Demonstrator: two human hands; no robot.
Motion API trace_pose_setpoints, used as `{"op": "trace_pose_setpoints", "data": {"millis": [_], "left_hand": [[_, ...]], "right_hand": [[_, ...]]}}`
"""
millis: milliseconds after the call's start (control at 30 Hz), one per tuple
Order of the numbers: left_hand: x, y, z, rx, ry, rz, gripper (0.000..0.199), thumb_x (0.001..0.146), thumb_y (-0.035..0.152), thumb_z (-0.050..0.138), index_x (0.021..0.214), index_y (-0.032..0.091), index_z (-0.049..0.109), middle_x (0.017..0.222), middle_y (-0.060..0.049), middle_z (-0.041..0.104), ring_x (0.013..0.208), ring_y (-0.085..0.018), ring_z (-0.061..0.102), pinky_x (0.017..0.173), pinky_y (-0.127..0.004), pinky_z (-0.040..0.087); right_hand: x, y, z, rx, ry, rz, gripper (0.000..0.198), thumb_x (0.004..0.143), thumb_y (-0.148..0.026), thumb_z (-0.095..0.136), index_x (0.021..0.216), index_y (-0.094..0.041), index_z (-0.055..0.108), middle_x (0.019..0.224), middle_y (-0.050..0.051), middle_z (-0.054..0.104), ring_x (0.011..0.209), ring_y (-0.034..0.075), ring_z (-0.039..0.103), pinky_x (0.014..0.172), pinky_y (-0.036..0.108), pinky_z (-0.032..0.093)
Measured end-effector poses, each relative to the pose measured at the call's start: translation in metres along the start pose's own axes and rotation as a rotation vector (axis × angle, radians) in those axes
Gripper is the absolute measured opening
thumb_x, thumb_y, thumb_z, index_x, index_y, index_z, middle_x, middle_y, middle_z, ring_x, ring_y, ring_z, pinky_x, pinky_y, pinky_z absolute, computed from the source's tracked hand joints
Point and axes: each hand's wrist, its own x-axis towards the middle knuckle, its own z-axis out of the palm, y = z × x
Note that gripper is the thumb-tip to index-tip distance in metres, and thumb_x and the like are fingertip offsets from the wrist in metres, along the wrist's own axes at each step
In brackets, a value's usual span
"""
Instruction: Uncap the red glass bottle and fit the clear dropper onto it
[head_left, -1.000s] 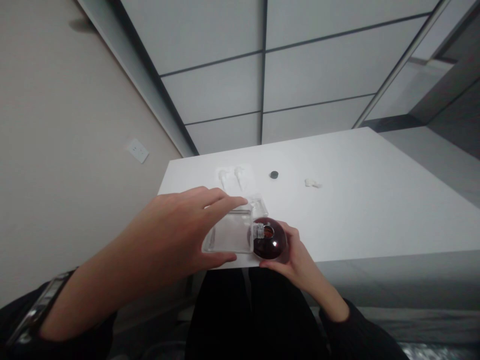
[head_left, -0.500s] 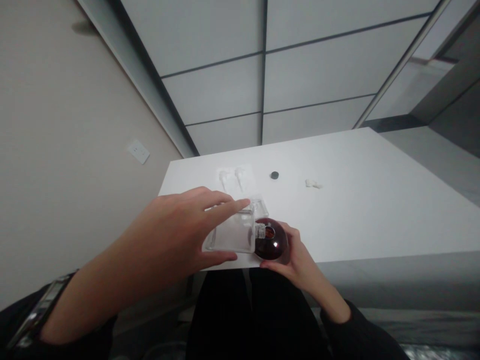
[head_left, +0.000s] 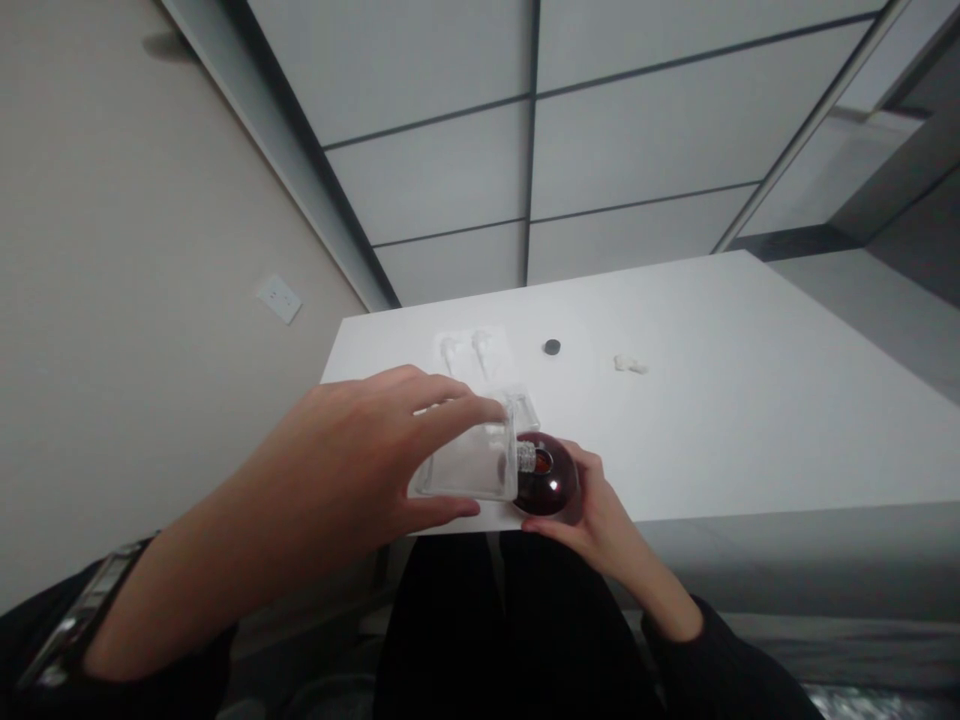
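My left hand (head_left: 405, 440) is closed round a clear square glass bottle (head_left: 472, 462), tipped on its side so its threaded neck points right. The neck lies over the round opening of a dark red-brown, rounded bottle (head_left: 551, 490). My right hand (head_left: 589, 500) grips that dark bottle from its right side, near the front edge of the table. Whether liquid is passing between the two I cannot make out. Behind the left fingers, a second clear glass bottle (head_left: 525, 408) is partly hidden.
On the white table (head_left: 720, 420) two white pump heads (head_left: 481, 348) lie on a pale sheet at the back left. A small dark round cap (head_left: 552, 347) sits right of them, and a crumpled whitish piece (head_left: 628, 364) farther right. A wall socket (head_left: 280, 298) is at left.
The view has shifted slightly. Both hands keep their holds, and the clear bottle's neck still lies over the dark bottle's opening, now slightly farther across it.
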Motion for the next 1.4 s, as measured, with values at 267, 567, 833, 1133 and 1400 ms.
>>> {"op": "trace_pose_setpoints", "data": {"millis": [267, 567, 833, 1133, 1400], "left_hand": [[0.0, -0.001, 0.0, -0.008, 0.013, 0.008, 0.044, 0.096, 0.052, 0.073, 0.135, 0.033, 0.068, 0.13, -0.005, 0.077, 0.111, -0.029, 0.074, 0.087, -0.039, 0.059], [0.001, 0.001, -0.001, -0.007, 0.034, 0.028, 0.042, 0.096, 0.053, 0.072, 0.134, 0.034, 0.07, 0.125, -0.006, 0.078, 0.105, -0.028, 0.074, 0.085, -0.037, 0.06], [0.003, 0.005, -0.005, 0.023, 0.026, 0.036, 0.039, 0.097, 0.05, 0.071, 0.132, 0.032, 0.071, 0.124, -0.006, 0.078, 0.103, -0.027, 0.074, 0.086, -0.037, 0.06], [0.002, 0.009, -0.008, 0.028, 0.015, 0.026, 0.041, 0.099, 0.048, 0.07, 0.137, 0.034, 0.068, 0.128, -0.007, 0.076, 0.107, -0.027, 0.074, 0.09, -0.038, 0.061], [0.004, 0.01, -0.01, 0.058, -0.007, 0.052, 0.043, 0.098, 0.046, 0.071, 0.139, 0.032, 0.065, 0.129, -0.008, 0.075, 0.107, -0.029, 0.072, 0.088, -0.041, 0.059]], "right_hand": [[0.0, -0.001, -0.001, 0.002, -0.011, 0.016, 0.083, 0.084, -0.058, 0.086, 0.149, -0.029, 0.043, 0.146, 0.017, 0.063, 0.136, 0.036, 0.065, 0.112, 0.056, 0.056], [0.001, -0.002, -0.001, 0.033, -0.009, 0.008, 0.083, 0.084, -0.056, 0.087, 0.149, -0.03, 0.044, 0.146, 0.015, 0.064, 0.136, 0.036, 0.065, 0.111, 0.055, 0.057], [0.0, 0.0, -0.001, 0.038, -0.009, 0.016, 0.082, 0.084, -0.054, 0.088, 0.149, -0.031, 0.044, 0.146, 0.015, 0.064, 0.135, 0.036, 0.066, 0.111, 0.056, 0.057], [0.002, -0.007, -0.002, 0.053, -0.031, 0.027, 0.078, 0.086, -0.045, 0.088, 0.147, -0.029, 0.043, 0.145, 0.016, 0.062, 0.136, 0.036, 0.065, 0.111, 0.057, 0.056], [0.004, -0.01, -0.002, 0.03, -0.017, 0.017, 0.069, 0.088, -0.042, 0.085, 0.142, -0.029, 0.045, 0.135, 0.013, 0.066, 0.121, 0.034, 0.071, 0.098, 0.05, 0.062]]}}
